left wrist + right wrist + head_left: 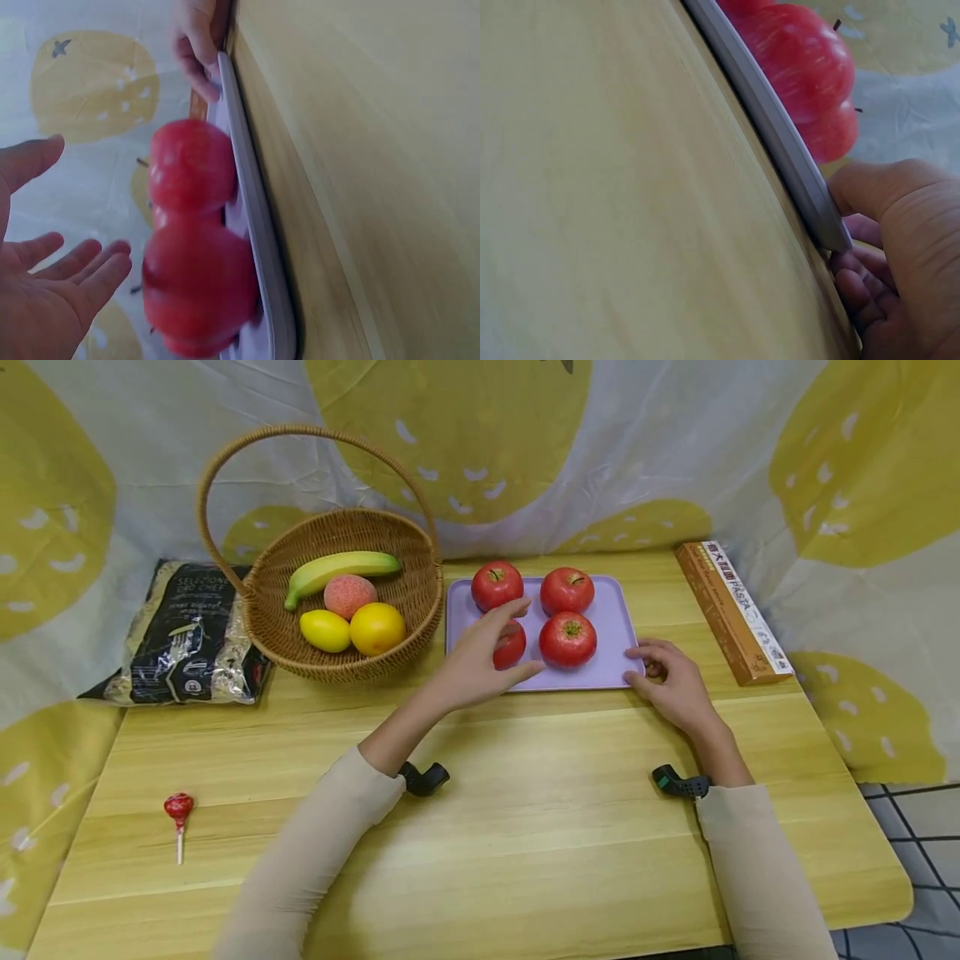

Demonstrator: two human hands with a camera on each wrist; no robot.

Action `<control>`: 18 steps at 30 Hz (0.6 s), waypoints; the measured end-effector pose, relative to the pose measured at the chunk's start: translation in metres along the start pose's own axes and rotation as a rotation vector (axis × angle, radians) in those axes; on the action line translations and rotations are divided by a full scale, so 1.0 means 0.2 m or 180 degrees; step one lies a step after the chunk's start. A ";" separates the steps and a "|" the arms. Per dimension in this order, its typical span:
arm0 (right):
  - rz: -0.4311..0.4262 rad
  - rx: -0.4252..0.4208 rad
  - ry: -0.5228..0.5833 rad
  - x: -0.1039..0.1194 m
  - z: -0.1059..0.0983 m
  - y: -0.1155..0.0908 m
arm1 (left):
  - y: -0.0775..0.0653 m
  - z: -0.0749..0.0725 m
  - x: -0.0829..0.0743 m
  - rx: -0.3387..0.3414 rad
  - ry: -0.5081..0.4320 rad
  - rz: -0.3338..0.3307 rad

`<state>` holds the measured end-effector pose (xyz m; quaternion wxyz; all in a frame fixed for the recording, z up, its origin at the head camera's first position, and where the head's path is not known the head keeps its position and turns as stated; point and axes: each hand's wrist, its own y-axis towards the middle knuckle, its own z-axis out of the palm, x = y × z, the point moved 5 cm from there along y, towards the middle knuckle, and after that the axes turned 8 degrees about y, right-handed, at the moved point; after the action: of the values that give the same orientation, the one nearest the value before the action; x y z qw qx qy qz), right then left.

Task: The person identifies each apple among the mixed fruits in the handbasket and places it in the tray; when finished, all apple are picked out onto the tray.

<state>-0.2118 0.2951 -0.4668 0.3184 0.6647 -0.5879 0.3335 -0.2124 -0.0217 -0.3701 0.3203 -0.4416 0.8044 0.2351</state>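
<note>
A lilac tray (pixel 613 631) lies on the wooden table and bears several red apples (pixel 567 640). Over its left side is my left hand (pixel 480 662), thumb and fingers spread apart, partly covering the front left apple in the head view. The left wrist view has the palm (pixel 45 307) beside the apples, holding nothing. At the tray's front right corner, my right hand (pixel 675 689) pinches the rim. Its thumb (pixel 877 187) lies on the upper side of the rim, with fingers curled beneath the edge in the right wrist view.
Left of the tray stands a wicker basket (pixel 273 564) with a banana (pixel 341 568), a peach (pixel 349 597) and two lemon-like yellow fruits (pixel 377 628). A dark food bag (pixel 191 635), a red lollipop (pixel 179 808) and a pasta box (pixel 733 614) also lie on the table.
</note>
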 end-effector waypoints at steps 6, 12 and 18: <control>-0.0028 0.0018 -0.0081 0.06 -0.03 -0.02 | -0.19 -0.15 0.06 0.0102 -0.0054 0.0095; -0.0378 0.0023 -0.0341 0.21 -0.12 -0.03 | -0.39 -0.37 0.11 -0.0136 0.0212 0.0153; -0.0659 0.0022 -0.0642 0.32 -0.28 -0.02 | -0.61 -0.66 0.10 -0.0793 0.0608 0.0237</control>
<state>-0.2064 0.3042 -0.3832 0.2881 0.7530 -0.5440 0.2325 -0.1564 -0.1801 -0.3060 0.1762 -0.4681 0.8116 0.3018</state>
